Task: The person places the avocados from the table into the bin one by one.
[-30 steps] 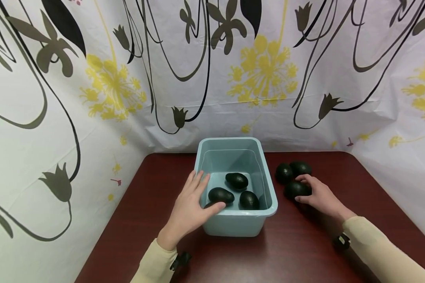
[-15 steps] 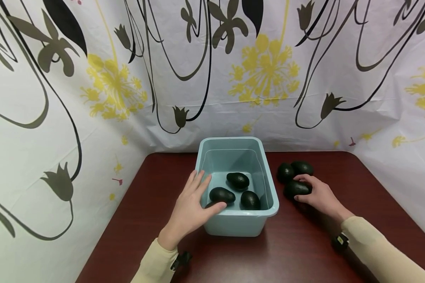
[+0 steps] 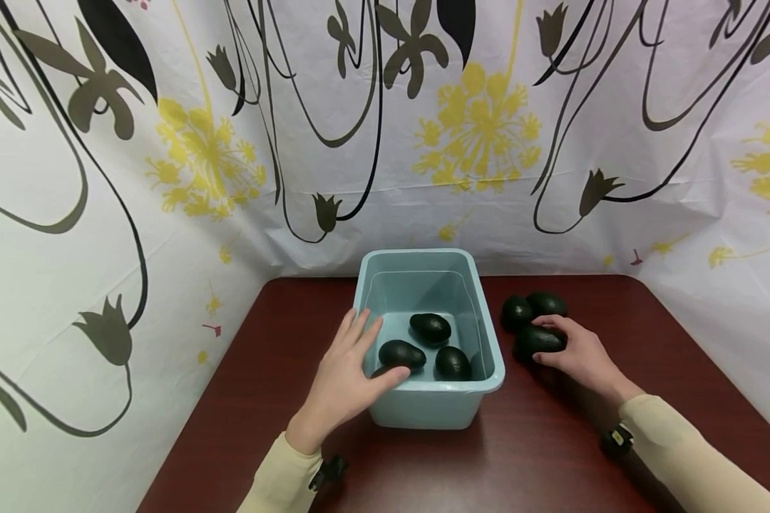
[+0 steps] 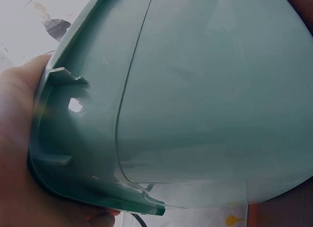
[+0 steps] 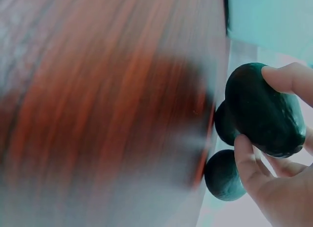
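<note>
My right hand (image 3: 582, 358) grips a dark green avocado (image 3: 534, 345) on the right of the table, thumb on one side and fingers on the other. In the right wrist view the thumb presses that avocado (image 5: 264, 109) from above, with fingers below. Just behind it lie two more avocados (image 3: 516, 313) (image 3: 547, 304). My left hand (image 3: 343, 385) rests on the near left corner of a light blue plastic bin (image 3: 433, 406), fingers spread and straight. Several avocados (image 3: 430, 328) lie on the bin's floor, one partly hidden by the left thumb.
The bin stands upright on a dark red-brown table (image 3: 282, 335). A white cloth (image 3: 385, 164) with a flower pattern hangs behind the table and along its sides. Both wrists carry small black devices (image 3: 617, 439).
The right hand's fingers have shifted slightly on the avocado, which has turned a little. The left hand and the bin stay as they were.
</note>
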The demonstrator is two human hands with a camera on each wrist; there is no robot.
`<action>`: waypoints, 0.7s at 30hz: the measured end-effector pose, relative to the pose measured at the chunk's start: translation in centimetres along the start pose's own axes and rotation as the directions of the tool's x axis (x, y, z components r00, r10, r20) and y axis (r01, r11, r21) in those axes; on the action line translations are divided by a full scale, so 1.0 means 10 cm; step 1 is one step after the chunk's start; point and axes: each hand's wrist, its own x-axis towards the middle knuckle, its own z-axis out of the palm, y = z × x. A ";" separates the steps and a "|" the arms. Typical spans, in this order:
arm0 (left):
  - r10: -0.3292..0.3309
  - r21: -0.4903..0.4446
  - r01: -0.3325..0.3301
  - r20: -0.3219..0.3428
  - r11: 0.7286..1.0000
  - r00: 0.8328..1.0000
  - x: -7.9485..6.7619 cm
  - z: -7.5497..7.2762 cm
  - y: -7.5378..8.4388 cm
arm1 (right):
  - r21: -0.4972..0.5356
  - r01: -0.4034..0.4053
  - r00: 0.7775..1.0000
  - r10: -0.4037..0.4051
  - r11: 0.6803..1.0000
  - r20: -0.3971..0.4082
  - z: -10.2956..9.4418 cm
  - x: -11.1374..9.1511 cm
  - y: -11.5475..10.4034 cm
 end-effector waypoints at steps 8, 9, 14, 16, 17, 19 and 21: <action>0.002 0.007 -0.001 -0.005 1.000 1.000 0.00 0.01 -0.01 | 0.039 -0.010 1.000 0.010 0.999 -0.002 -0.04 -0.03 -0.05; 0.002 0.007 -0.002 -0.005 1.000 1.000 0.00 0.01 -0.01 | 0.041 -0.007 1.000 0.007 0.999 -0.005 -0.05 -0.04 -0.06; 0.005 0.010 -0.005 -0.003 1.000 1.000 -0.01 0.01 -0.01 | 0.038 0.010 1.000 -0.009 0.999 -0.024 -0.06 -0.05 -0.12; 0.007 0.012 -0.007 -0.002 1.000 1.000 -0.01 0.01 -0.01 | 0.035 0.017 0.999 -0.016 0.999 -0.034 -0.06 -0.06 -0.14; 0.007 0.015 -0.007 -0.002 1.000 1.000 -0.01 0.01 -0.01 | 0.034 0.020 0.999 -0.019 0.999 -0.039 -0.07 -0.06 -0.15; 0.006 0.018 -0.006 0.001 1.000 1.000 -0.01 0.01 -0.01 | 0.030 0.022 0.998 -0.021 0.999 -0.051 -0.07 -0.06 -0.18; 0.006 0.020 -0.006 0.004 1.000 1.000 -0.01 0.01 0.00 | 0.024 0.024 0.998 -0.023 0.999 -0.061 -0.08 -0.07 -0.21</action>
